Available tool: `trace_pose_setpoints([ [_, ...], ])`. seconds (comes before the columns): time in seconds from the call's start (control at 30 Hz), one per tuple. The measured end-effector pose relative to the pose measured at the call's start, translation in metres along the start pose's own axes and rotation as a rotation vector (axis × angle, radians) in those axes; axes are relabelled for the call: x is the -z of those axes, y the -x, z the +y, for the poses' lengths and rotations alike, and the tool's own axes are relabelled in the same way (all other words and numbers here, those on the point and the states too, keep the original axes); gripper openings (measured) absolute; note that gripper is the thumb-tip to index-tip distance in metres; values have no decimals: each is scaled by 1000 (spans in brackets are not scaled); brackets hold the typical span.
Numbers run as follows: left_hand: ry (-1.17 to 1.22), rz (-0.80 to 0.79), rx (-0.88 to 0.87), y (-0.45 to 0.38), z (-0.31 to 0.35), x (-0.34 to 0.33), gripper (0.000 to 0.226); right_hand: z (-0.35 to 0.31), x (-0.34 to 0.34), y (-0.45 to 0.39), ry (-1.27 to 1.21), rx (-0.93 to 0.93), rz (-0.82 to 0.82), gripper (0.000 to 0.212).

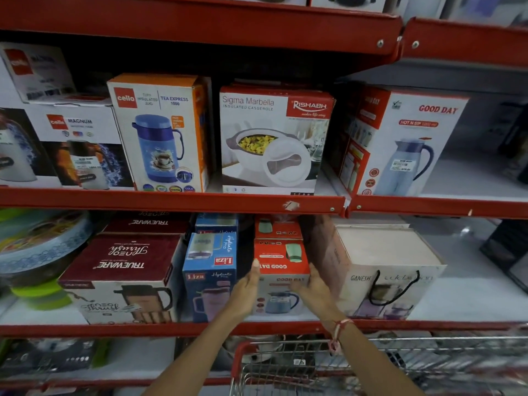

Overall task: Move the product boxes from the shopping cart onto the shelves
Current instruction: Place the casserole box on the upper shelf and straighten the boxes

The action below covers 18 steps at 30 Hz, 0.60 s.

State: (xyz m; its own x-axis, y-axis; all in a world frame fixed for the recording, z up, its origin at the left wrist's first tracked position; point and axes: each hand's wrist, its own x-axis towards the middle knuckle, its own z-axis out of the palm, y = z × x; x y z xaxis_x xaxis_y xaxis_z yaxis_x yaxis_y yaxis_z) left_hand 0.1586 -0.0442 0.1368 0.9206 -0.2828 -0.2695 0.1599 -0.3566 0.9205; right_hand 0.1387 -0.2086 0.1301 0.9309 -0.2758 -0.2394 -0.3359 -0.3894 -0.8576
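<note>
Both hands on a Good Day box on the middle shelf.

Beside the blue Liza box (210, 277), the left hand (245, 290) lies flat-fingered against the left side of the red-and-white Good Day box (281, 277); the right hand (313, 290) presses its right front edge, just beside the Ganesh box (380, 270). The wire shopping cart (285, 364) stands below the red shelf edge (114, 328).

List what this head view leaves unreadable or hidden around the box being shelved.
- Good Day box: its sides are covered by the left hand and right hand.
- Shopping cart: motion blur and the bottom edge hide its contents.
- Box behind: only its top shows.
</note>
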Motion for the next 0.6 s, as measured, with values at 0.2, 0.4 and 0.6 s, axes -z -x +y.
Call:
trace_pose_setpoints([
  [0.2,44,-18,-19,16,-1,4,58,7,4,14,-32,35,-25,63],
  [0.4,5,-20,7,24,-2,2,55,7,5,24,16,68,-59,57],
  [0.6,-118,224,-318,37,33,10,34,-29,19,22,129,252,167,52],
])
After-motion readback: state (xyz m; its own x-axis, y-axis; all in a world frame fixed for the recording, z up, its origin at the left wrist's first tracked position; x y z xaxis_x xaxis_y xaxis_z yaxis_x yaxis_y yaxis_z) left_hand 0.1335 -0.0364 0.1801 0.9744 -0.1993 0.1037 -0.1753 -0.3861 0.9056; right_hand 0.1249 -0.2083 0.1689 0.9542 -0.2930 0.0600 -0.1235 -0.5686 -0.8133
